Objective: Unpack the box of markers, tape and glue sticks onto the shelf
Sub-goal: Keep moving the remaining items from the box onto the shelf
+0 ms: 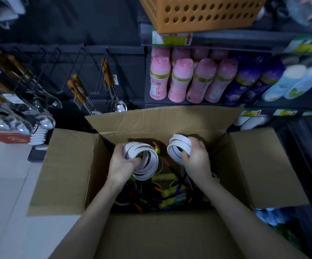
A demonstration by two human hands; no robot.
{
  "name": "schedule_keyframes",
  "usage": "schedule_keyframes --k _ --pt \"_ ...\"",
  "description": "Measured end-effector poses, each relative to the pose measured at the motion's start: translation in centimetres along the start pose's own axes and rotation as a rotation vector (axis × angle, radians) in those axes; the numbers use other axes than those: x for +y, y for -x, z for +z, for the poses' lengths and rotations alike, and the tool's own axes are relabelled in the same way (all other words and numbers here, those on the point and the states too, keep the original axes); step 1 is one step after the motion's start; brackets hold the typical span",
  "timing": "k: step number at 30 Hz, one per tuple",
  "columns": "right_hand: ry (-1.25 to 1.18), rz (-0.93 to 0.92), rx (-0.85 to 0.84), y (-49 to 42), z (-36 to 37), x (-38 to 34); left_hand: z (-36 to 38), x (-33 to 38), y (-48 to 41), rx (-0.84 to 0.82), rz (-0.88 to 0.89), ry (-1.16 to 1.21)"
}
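From the head view, an open cardboard box (71,171) sits on the near floor with its flaps spread left, right and far, and both hands are inside its mouth. The left hand (122,163) grips a loose bunch of white tape rolls (150,173): its fingers curl through their centre holes while the thumb lies over the outer edge of the top rolls, which fan out to the right of the palm. The right hand (196,159) grips a tighter stack of tape rolls (180,143) in the same way, fingers hooked through the holes, the stack jutting up and left of the knuckles. Both forearms reach in from the near edge, bare, wrists angled slightly inward, the two bunches held apart above the box's contents. Below them lies a dim jumble of markers (142,200) with coloured caps, yellow tubes (163,177) and more tape; whether the tubes are glue sticks is hard to tell. The exact number of rolls in each hand is unclear. Beyond the box, a dark shelf (245,37) holds pink bottles (179,79) and purple bottles (245,81), with an orange basket (202,12) above, cut off at the top. Ladles (117,106) hang at the far left.
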State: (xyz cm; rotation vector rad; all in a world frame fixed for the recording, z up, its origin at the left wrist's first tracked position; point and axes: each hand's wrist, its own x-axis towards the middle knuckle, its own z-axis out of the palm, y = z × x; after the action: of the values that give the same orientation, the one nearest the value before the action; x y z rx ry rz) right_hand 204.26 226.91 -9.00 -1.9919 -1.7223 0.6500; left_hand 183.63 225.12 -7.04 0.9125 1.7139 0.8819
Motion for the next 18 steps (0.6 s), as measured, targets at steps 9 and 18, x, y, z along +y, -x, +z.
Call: schedule_keyframes --k 9,18 --pt "-0.273 0.223 0.168 4.9 -4.8 -2.6 0.1 2.1 1.7 -0.055 0.064 0.068" --pt "-0.336 0.281 0.266 9.7 -8.7 -1.7 2.3 3.3 4.6 -0.273 0.096 0.229"
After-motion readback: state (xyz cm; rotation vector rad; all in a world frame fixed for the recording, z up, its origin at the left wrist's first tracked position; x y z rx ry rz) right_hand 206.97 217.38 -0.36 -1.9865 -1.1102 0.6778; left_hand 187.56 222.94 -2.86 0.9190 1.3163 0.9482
